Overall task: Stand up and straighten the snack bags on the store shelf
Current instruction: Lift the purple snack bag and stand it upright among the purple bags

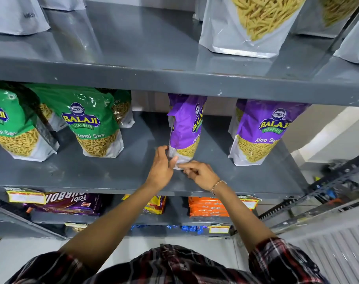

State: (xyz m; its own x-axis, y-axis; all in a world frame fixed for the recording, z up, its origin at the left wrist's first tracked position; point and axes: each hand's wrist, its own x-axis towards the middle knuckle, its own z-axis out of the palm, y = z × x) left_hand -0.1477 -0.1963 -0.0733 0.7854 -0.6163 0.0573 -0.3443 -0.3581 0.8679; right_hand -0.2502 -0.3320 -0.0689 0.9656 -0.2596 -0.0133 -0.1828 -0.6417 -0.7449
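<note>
Hands, left hand (162, 167) and right hand (197, 173), pinch purple bag (184, 128) base; second purple bag (258, 132) right.

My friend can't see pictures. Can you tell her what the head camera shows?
Two hands, left hand and right hand, hold the bottom of a purple snack bag standing on a grey shelf. Another purple bag stands right of it, green bags left.
</note>
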